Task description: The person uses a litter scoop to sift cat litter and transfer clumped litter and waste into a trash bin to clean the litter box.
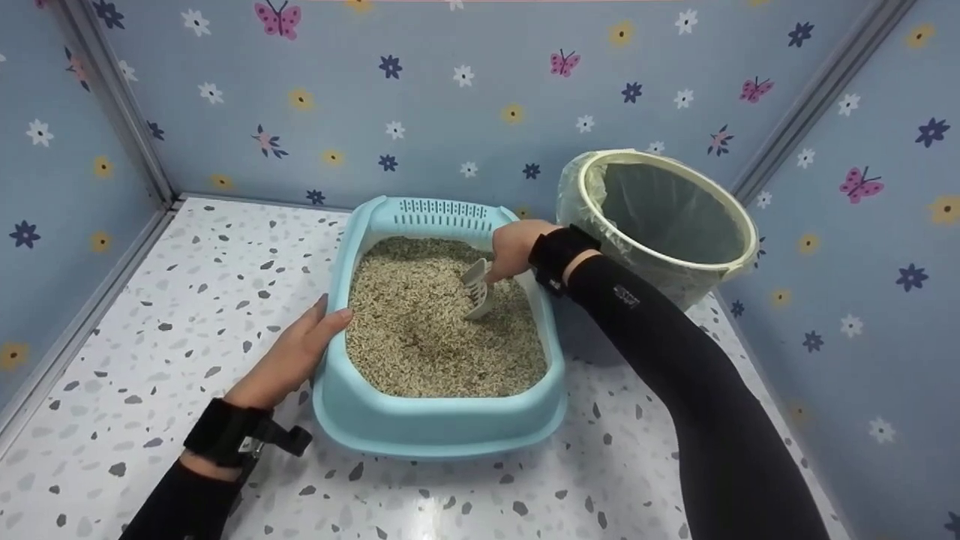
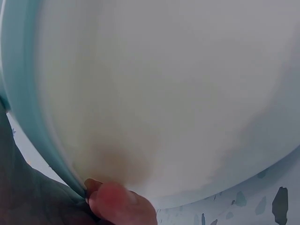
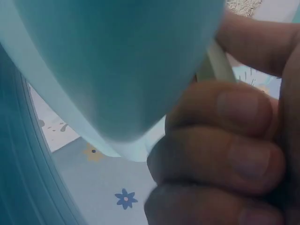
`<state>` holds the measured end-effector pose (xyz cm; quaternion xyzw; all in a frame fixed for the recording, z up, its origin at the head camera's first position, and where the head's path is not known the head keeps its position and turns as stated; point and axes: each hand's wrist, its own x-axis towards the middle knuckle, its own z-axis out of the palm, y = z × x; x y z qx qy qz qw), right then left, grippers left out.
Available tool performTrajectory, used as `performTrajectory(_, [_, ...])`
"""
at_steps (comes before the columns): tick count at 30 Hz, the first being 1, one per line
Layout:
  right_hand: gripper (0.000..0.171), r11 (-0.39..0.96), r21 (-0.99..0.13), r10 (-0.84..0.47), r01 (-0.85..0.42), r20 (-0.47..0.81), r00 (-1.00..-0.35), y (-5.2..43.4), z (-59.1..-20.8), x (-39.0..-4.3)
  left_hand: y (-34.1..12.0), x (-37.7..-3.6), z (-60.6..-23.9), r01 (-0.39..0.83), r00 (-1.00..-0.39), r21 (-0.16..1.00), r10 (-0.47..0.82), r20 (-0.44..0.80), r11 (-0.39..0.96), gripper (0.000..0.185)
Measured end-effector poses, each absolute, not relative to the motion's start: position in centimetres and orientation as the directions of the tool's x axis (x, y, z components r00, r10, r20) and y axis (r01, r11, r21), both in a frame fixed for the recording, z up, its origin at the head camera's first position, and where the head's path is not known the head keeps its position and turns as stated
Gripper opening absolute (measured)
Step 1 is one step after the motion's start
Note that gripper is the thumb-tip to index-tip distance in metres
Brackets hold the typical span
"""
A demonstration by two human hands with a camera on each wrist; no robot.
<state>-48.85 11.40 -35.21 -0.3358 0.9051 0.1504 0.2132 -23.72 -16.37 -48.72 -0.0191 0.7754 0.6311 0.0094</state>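
A light blue litter box (image 1: 442, 420) full of tan granular litter (image 1: 420, 322) stands on the floor. My left hand (image 1: 289, 356) holds its left rim, thumb on top and the other fingers against the outer side; a fingertip (image 2: 123, 204) shows beside the box wall in the left wrist view. Over the far right part of the box, my right hand (image 1: 517, 246) grips the handle of a pale slotted litter scoop (image 1: 478, 292). The scoop's lower edge touches the litter. In the right wrist view, curled fingers (image 3: 211, 145) wrap the handle, which is mostly hidden.
A round bin (image 1: 667, 262) lined with a clear bag stands right behind the box, close to my right forearm. Flower-patterned walls (image 1: 465, 105) rise at the back and both sides. Speckled white floor (image 1: 247, 262) lies left of the box.
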Motion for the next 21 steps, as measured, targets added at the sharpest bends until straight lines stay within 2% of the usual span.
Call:
performTrajectory(8, [0.044, 0.770, 0.067, -0.502, -0.635, -0.550, -0.667, 10.1, -34.4, -47.9, -16.4, -23.6, -48.6, -0.050, -0.999, 0.974, -0.025, -0.046, 0.220, 0.087])
performTrajectory(12, [0.044, 0.754, 0.047, -0.528, -0.655, -0.549, -0.648, 9.5, -34.6, -47.9, -16.4, -23.6, -48.6, -0.036, -0.999, 0.977, -0.018, -0.033, 0.212, 0.086])
performTrajectory(21, [0.046, 0.699, -0.087, -0.622, -0.710, -0.565, -0.543, 8.2, -37.3, -47.4, -16.3, -23.6, -48.5, -0.037, -0.999, 0.979, -0.028, -0.032, 0.201, 0.088])
